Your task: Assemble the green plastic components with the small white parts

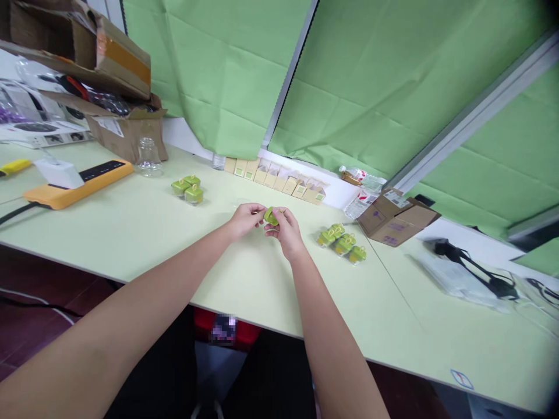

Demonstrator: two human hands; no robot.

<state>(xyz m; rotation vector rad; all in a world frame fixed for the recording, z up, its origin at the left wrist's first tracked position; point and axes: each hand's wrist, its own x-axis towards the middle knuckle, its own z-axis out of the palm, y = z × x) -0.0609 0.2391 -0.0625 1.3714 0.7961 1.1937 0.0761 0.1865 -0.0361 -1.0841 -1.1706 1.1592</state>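
Above the middle of the table, my right hand (pixel 286 230) holds a small green lid (pixel 271 216) between thumb and fingers. Close against the lid's left side is my left hand (pixel 248 221), its thumb and fingertips pinched together. Whatever those left fingertips grip is too small to make out. To the right stand several small clear containers with green lids and yellow loops (pixel 343 243). A smaller cluster of the same green-lidded containers (pixel 187 189) sits to the left. Something clear, like thin plastic (pixel 239 202), lies just behind my left hand.
A row of small cardboard boxes (pixel 275 177) lines the table's back edge. At left are an orange power strip (pixel 94 181), a glass jar (pixel 148 158) and stacked cartons (pixel 124 131). Plastic bottles (pixel 360 201), a carton (pixel 395 216) and a black strap (pixel 476 267) lie right.
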